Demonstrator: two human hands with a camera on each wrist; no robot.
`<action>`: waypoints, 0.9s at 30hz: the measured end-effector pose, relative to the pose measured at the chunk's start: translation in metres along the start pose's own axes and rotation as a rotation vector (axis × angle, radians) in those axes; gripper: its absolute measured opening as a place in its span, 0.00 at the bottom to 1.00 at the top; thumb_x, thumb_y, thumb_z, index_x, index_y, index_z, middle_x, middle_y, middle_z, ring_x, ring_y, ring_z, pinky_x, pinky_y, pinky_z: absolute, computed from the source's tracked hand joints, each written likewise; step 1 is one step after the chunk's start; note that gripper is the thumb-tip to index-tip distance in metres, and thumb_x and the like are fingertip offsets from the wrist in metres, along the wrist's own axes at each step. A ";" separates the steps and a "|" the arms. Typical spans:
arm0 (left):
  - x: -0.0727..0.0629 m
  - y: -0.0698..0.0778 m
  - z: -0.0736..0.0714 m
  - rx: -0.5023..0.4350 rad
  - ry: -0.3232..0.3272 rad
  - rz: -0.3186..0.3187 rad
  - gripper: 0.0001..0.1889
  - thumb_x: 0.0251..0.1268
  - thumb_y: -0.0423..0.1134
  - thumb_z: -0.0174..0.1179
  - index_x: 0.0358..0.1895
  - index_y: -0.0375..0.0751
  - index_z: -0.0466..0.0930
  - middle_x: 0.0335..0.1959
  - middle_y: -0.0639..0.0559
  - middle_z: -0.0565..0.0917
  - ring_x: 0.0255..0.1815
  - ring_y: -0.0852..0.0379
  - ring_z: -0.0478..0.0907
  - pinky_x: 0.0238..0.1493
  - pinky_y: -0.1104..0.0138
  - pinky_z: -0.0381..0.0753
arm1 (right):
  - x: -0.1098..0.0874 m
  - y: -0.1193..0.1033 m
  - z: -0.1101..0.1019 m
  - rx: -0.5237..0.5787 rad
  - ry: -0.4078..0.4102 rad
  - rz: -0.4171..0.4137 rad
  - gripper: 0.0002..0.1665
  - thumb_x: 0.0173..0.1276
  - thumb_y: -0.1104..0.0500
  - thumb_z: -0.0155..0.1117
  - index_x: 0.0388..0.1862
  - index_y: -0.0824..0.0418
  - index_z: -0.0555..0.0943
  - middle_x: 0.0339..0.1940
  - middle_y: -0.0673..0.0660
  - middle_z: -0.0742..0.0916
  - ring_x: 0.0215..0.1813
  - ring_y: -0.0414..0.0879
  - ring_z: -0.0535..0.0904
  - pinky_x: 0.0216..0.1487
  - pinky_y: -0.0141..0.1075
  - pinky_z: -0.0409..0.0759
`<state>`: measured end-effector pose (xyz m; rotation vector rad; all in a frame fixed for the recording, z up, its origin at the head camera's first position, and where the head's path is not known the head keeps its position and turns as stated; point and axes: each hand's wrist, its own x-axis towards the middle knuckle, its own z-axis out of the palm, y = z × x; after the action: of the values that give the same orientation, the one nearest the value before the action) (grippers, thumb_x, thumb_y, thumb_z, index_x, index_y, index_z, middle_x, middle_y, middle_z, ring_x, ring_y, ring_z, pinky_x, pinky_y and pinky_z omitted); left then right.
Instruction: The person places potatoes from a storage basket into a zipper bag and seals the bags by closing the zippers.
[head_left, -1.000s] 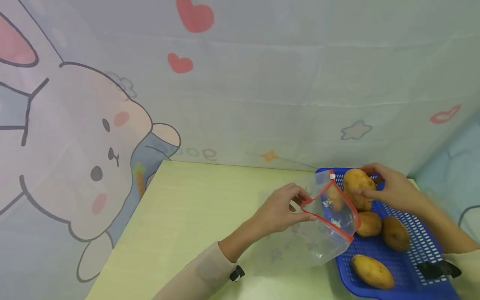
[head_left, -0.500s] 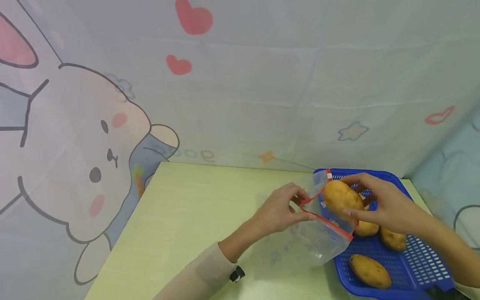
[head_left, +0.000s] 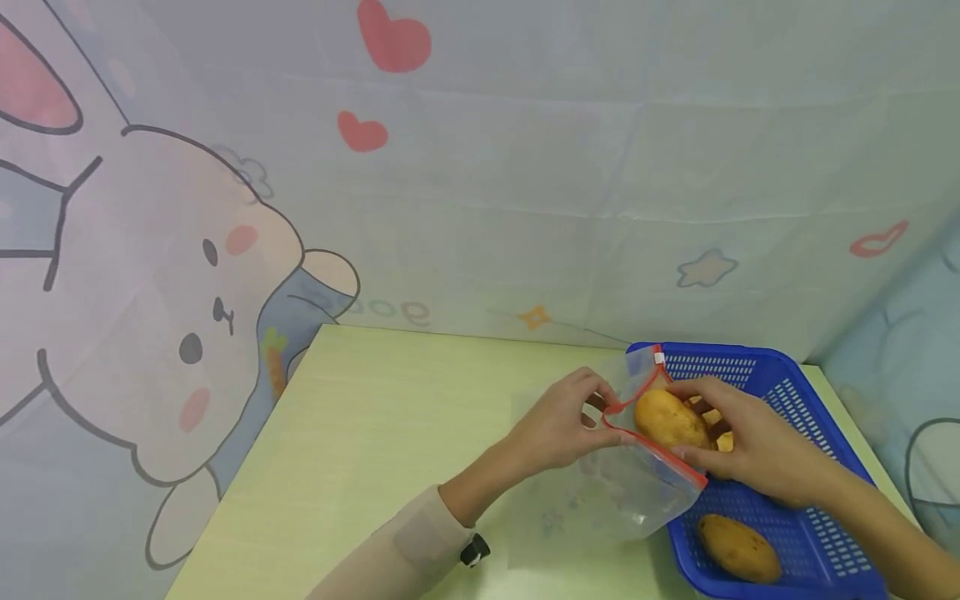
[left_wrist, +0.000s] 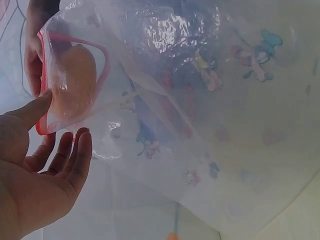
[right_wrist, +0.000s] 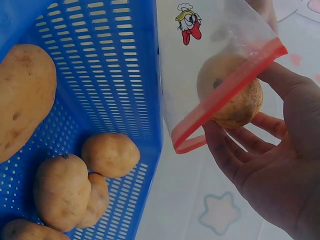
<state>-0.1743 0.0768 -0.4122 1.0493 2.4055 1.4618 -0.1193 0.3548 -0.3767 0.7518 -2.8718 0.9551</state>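
My left hand (head_left: 558, 421) pinches the red zip edge of a clear plastic zip bag (head_left: 615, 500) printed with small cartoon figures. The bag's mouth gapes toward the right. A yellow-brown potato (head_left: 670, 419) sits in that mouth, held by the fingers and thumb of my right hand (head_left: 765, 446). From the right wrist, part of this potato (right_wrist: 237, 102) shows through the plastic, behind the red strip (right_wrist: 225, 95). The left wrist view also has the potato (left_wrist: 75, 82) framed by the red opening. Below the right forearm, another potato (head_left: 740, 547) lies in a blue basket (head_left: 795, 392).
The basket's slotted wall (right_wrist: 115, 65) stands right beside the bag. Several more potatoes (right_wrist: 62, 192) lie inside it, mostly covered by my right hand in the head view. A pale yellow table (head_left: 405, 400) extends left, with a printed cloth backdrop (head_left: 525, 167) behind.
My right hand has lifted the potato from the basket and brought it left and down into the bag's mouth. The left hand has stayed in place on the zip edge.
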 end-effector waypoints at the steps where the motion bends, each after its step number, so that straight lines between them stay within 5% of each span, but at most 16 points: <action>1: 0.000 0.000 0.000 0.004 0.001 0.006 0.17 0.65 0.43 0.77 0.48 0.44 0.79 0.50 0.56 0.78 0.53 0.67 0.81 0.45 0.79 0.83 | 0.000 0.000 0.001 -0.004 0.004 -0.004 0.38 0.70 0.50 0.78 0.75 0.48 0.73 0.64 0.50 0.83 0.52 0.44 0.84 0.43 0.35 0.88; 8: 0.001 0.002 -0.001 0.001 0.002 0.030 0.16 0.66 0.41 0.77 0.48 0.42 0.79 0.49 0.55 0.78 0.52 0.67 0.80 0.45 0.80 0.83 | 0.001 0.001 0.001 0.003 0.026 -0.040 0.35 0.71 0.54 0.77 0.73 0.51 0.74 0.58 0.51 0.86 0.48 0.41 0.85 0.45 0.37 0.89; 14: 0.001 0.002 -0.002 0.014 0.012 0.040 0.16 0.66 0.40 0.77 0.48 0.42 0.79 0.49 0.54 0.78 0.53 0.67 0.80 0.46 0.79 0.83 | 0.013 0.015 -0.011 -0.032 0.215 -0.115 0.26 0.67 0.66 0.78 0.62 0.59 0.81 0.51 0.53 0.88 0.46 0.39 0.86 0.42 0.28 0.87; 17: 0.000 0.003 -0.004 0.009 0.024 0.048 0.16 0.65 0.40 0.77 0.47 0.42 0.79 0.49 0.54 0.78 0.52 0.66 0.80 0.47 0.78 0.84 | 0.022 0.032 -0.019 -0.062 0.258 -0.065 0.23 0.69 0.65 0.76 0.60 0.63 0.81 0.52 0.57 0.88 0.47 0.40 0.85 0.44 0.23 0.84; 23: -0.001 0.004 -0.006 0.003 0.007 0.043 0.17 0.65 0.41 0.77 0.48 0.43 0.79 0.49 0.55 0.77 0.53 0.67 0.80 0.47 0.78 0.84 | 0.040 0.075 -0.016 -0.070 0.095 0.131 0.27 0.76 0.54 0.72 0.65 0.68 0.78 0.57 0.67 0.86 0.54 0.59 0.86 0.50 0.38 0.86; 27: -0.002 0.004 -0.005 -0.011 -0.019 0.018 0.17 0.66 0.42 0.77 0.49 0.44 0.79 0.51 0.56 0.77 0.54 0.67 0.80 0.47 0.77 0.84 | 0.050 0.099 -0.004 -0.055 -0.005 0.147 0.31 0.73 0.56 0.74 0.66 0.72 0.76 0.57 0.70 0.86 0.55 0.64 0.85 0.52 0.55 0.86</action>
<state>-0.1733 0.0731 -0.4069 1.0807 2.3786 1.4618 -0.2086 0.4038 -0.4205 0.5469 -2.9786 0.8845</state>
